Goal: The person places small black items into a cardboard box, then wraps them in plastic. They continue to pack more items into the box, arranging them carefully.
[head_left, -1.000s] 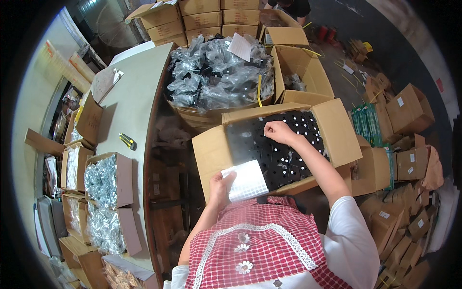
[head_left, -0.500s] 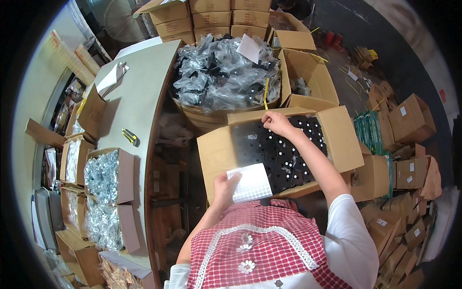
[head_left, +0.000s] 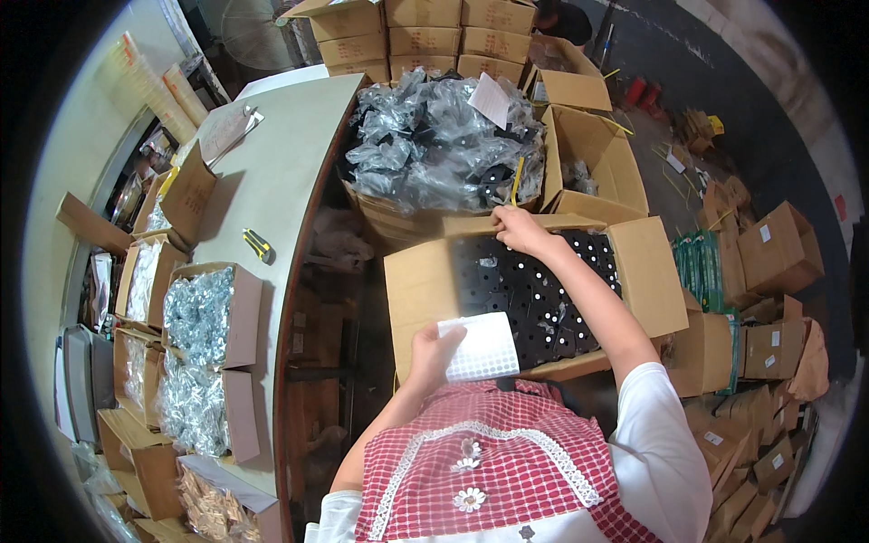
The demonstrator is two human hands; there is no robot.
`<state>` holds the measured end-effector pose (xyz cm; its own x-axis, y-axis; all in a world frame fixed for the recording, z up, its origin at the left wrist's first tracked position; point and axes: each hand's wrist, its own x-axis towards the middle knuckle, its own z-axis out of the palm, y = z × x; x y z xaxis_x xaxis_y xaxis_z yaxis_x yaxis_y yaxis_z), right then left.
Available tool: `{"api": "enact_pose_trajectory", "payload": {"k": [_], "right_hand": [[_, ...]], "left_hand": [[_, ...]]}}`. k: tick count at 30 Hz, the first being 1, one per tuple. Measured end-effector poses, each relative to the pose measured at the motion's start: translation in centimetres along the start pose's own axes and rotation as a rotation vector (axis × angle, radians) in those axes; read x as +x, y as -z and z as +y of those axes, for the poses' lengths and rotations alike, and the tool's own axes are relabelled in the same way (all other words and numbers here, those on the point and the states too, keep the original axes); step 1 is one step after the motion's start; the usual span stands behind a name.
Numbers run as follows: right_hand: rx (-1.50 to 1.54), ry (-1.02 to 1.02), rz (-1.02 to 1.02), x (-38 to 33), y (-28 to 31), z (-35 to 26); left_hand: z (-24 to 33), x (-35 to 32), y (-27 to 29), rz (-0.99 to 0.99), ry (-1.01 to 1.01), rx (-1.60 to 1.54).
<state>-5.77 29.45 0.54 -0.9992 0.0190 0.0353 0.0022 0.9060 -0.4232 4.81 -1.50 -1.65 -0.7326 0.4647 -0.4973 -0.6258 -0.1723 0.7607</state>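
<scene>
Background: stacked cartons (head_left: 424, 41) stand beyond an open carton (head_left: 647, 271) of black pieces (head_left: 534, 312), many white-dotted, fewer at its left end, so dotting appears only partly complete. Over its near-left corner the left hand (head_left: 434, 355) grips a sticker sheet (head_left: 484, 339); at its far edge the right hand (head_left: 520, 228) has fingertips pinched, contents indiscernible. Plastic bags (head_left: 444, 127) crowd its far side; a gap adjoins its left.

The sticker sheet (head_left: 489, 342) hides part of the left hand (head_left: 436, 353). Whether the right hand (head_left: 518, 228) pinches anything is too small to tell. The top edge crops a far co-worker (head_left: 566, 22).
</scene>
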Motion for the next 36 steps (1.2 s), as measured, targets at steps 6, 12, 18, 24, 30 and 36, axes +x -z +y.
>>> {"api": "enact_pose_trajectory", "payload": {"k": [6,12,18,24,30,36], "right_hand": [[0.254,0.073,-0.056,0.6,-3.2,-0.4],[-0.1,0.277,0.08,-0.7,-3.4,-2.7],[-0.284,0.281,0.041,-0.4,-3.2,-2.3],[0.037,-0.006,0.313,-1.6,0.0,-2.6],[0.344,0.343,-0.067,-10.5,0.3,-10.0],[0.204,0.39,-0.071,-14.3,-0.2,-12.5]], "left_hand": [[-0.2,0.1,0.1,-0.006,-0.026,0.052],[-0.2,0.0,0.1,0.015,-0.043,0.094],[0.2,-0.3,0.0,-0.01,-0.044,0.124],[0.6,-0.9,-0.5,0.025,-0.048,0.149],[0.9,-1.8,-1.8,-0.032,-0.091,0.104],[1.3,-2.9,-2.6,-0.066,-0.144,0.273]]}}
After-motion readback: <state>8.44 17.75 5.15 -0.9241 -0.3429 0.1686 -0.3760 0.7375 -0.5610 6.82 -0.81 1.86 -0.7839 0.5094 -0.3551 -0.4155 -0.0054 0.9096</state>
